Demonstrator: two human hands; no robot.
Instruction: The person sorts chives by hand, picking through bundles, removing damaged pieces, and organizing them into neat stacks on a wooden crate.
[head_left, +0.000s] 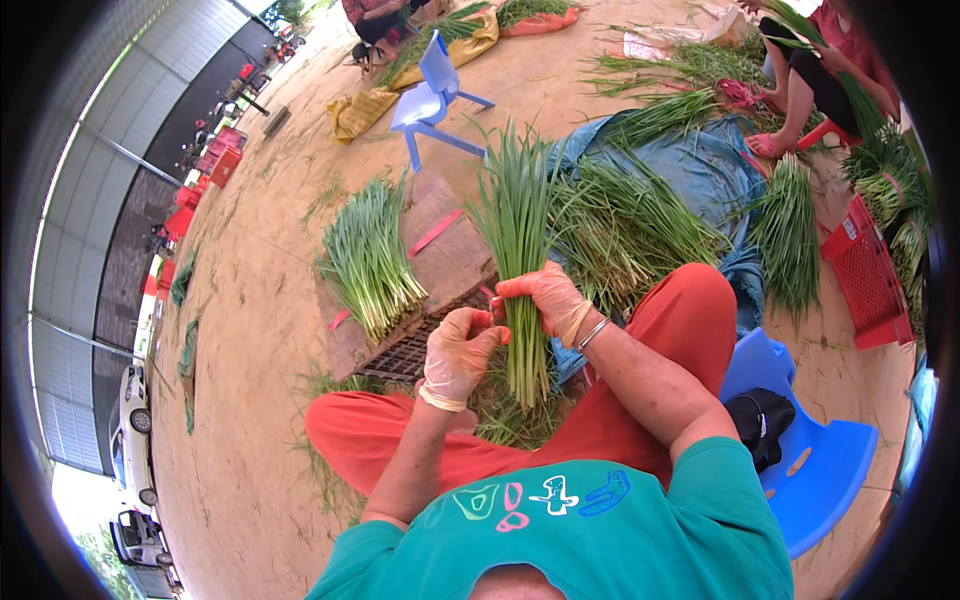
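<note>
My right hand (551, 300), in a thin translucent glove, is closed around a bundle of long green leafy stalks (525, 225), held upright with pale stems hanging below. My left hand (461, 349), gloved as well, is beside the stems with its thumb and forefinger bent towards each other; whether something small is between them I cannot tell. A second bundle of stalks (375, 262) lies on a board (450, 262) over a dark crate (397, 352). Pink strips (435, 233) lie on the board. Loose stalks (607, 240) are heaped on a blue sheet (697, 157).
A light blue chair (424, 101) stands ahead; a blue chair (814, 450) with a black bag (761, 427) is at my side. A red crate (866, 277) and another bundle (787, 232) are at the right. Co-workers sit at the upper right (825, 75) and top (379, 22).
</note>
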